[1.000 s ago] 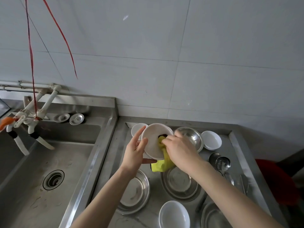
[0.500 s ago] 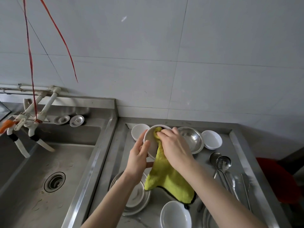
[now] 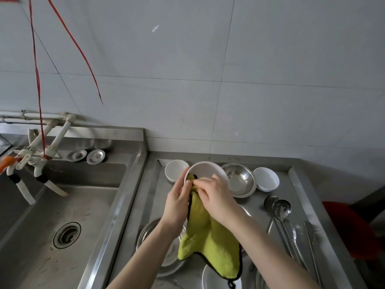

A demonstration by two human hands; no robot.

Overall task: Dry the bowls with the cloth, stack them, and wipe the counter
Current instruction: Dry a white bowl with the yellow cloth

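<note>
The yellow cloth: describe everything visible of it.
The cloth is yellow-green, fluffy like microfibre, edged in dark trim with a black loop at its low corner. Its top is bunched inside the tilted white bowl, pinched by the right hand; the rest hangs loose between the wrists. The left hand holds the bowl.

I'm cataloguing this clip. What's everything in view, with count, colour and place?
White ceramic bowl: one, white, held tilted above the counter.
Yellow-green cloth with black trim: one, yellow-green, pushed into that bowl.
Small white bowls: three, white, on the counter.
Steel bowls and dishes: at least three, silver, counter.
Steel ladles and utensils: several, silver, counter's right.
Steel counter: one, silver, right of sink.
Steel sink: one, silver, left.
Round drain covers: two, silver, sink's back ledge.
White taps: two, white, above sink.
Red string: two strands, red, hanging top left.
Red object: one, red, right edge.
Left hand: holds the bowl.
Right hand: fingers pinch the cloth.
</note>
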